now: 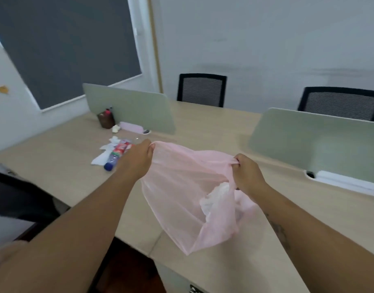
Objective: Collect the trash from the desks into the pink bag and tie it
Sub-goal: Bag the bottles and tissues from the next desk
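Note:
A thin pink bag (177,187) hangs over the desk, stretched between both hands. My left hand (139,157) pinches its rim at the upper left and my right hand (247,174) grips the rim at the right. Crumpled white trash (215,197) shows through the plastic inside the bag. Just left of my left hand a plastic bottle (116,155) with a blue cap and red label lies on white tissues (103,154). A small crumpled wad (116,128) sits farther back by the divider.
The beige desk (61,157) carries two pale green dividers (131,108) (313,144), a brown pen cup (106,119) and a pink case (131,126). Two black mesh chairs (202,89) (340,103) stand behind. A dark chair (16,195) is at my left.

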{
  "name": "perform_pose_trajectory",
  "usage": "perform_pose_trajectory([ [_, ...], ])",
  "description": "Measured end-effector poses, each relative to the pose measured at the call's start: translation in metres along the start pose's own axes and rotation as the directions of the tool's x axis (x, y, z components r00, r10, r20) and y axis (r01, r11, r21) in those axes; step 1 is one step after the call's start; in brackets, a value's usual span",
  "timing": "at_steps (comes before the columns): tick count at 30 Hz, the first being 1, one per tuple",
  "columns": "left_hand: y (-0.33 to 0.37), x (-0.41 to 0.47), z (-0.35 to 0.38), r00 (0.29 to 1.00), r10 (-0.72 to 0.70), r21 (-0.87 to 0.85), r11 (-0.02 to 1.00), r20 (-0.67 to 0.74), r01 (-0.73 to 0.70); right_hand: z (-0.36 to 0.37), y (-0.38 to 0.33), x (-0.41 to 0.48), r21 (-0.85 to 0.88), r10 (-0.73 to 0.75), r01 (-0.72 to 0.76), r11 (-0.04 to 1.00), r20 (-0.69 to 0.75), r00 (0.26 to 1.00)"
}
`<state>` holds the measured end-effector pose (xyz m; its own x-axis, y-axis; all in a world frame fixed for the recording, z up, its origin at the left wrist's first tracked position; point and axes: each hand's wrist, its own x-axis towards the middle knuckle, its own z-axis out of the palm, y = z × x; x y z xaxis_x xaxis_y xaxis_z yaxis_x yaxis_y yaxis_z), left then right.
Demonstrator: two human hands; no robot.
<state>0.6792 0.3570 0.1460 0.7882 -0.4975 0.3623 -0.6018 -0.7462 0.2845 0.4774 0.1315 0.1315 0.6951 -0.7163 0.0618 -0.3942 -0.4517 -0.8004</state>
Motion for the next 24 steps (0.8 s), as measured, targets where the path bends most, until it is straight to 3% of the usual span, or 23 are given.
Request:
perform_pose_trajectory([
  [10,-0.147,0.092,0.046,0.99,-0.063,-0.059,0.996,0.127,0.071,0.139,-0.058,0.078,0.034,0.08,-0.078,0.996,-0.047,0.996],
  [18,-0.253,0.162,0.078,0.916,-0.135,-0.273,0.929,0.379,0.25,0.2,-0.091,0.14,-0.036,0.145,-0.152,0.988,-0.16,0.976],
  [24,-0.31,0.161,0.114,0.895,-0.245,-0.056,0.957,0.374,0.285,0.226,-0.09,0.158,-0.098,0.209,-0.227,0.969,-0.167,0.964],
])
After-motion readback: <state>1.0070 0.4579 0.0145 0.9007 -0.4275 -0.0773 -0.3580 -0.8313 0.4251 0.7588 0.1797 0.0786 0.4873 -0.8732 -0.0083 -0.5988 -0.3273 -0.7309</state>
